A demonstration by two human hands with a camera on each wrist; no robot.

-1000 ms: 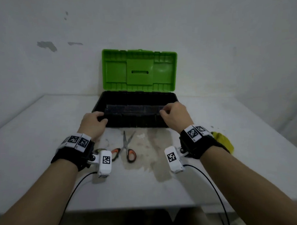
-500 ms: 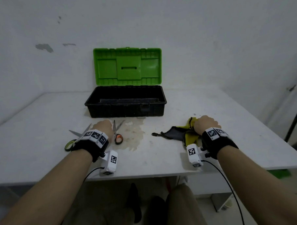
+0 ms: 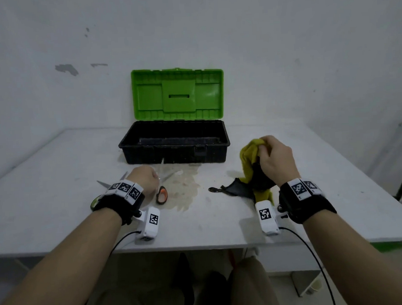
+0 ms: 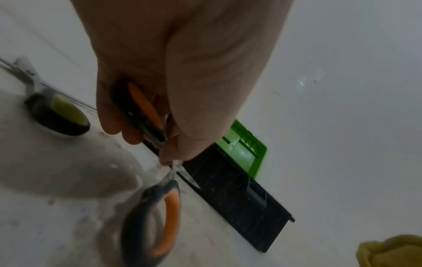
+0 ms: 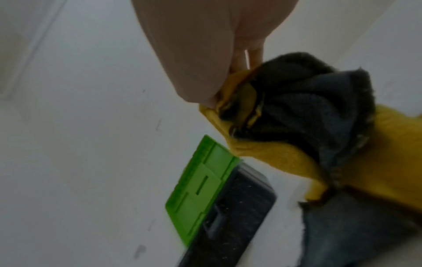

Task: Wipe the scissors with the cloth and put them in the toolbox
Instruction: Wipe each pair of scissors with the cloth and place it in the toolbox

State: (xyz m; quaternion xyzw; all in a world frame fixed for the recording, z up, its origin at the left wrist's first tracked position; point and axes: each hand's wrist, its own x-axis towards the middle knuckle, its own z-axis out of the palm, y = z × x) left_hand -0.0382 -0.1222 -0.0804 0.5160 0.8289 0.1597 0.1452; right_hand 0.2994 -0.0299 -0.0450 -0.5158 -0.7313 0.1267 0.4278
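Note:
The orange-handled scissors (image 3: 162, 195) are spread open in front of the toolbox (image 3: 174, 151). My left hand (image 3: 143, 178) grips one of their handles (image 4: 141, 112), and the other handle (image 4: 160, 216) sticks out below the fist. My right hand (image 3: 274, 156) holds the yellow and dark grey cloth (image 3: 249, 164) bunched up above the table, right of the toolbox. The cloth's tail (image 3: 236, 190) trails on the tabletop. In the right wrist view the fingers pinch the cloth (image 5: 297, 117). The toolbox is black, with its green lid (image 3: 178, 94) standing open.
A second pair of scissors with green handles (image 4: 57, 115) lies left of my left hand, blades (image 3: 102, 183) pointing away. A brownish stain (image 3: 185, 187) marks the white table (image 3: 58, 172) near the toolbox. A wall stands close behind.
Both hands left the toolbox rim and came back to the table. The left hand closed on the orange scissors' handle. The right hand took the cloth and raised it off the table.

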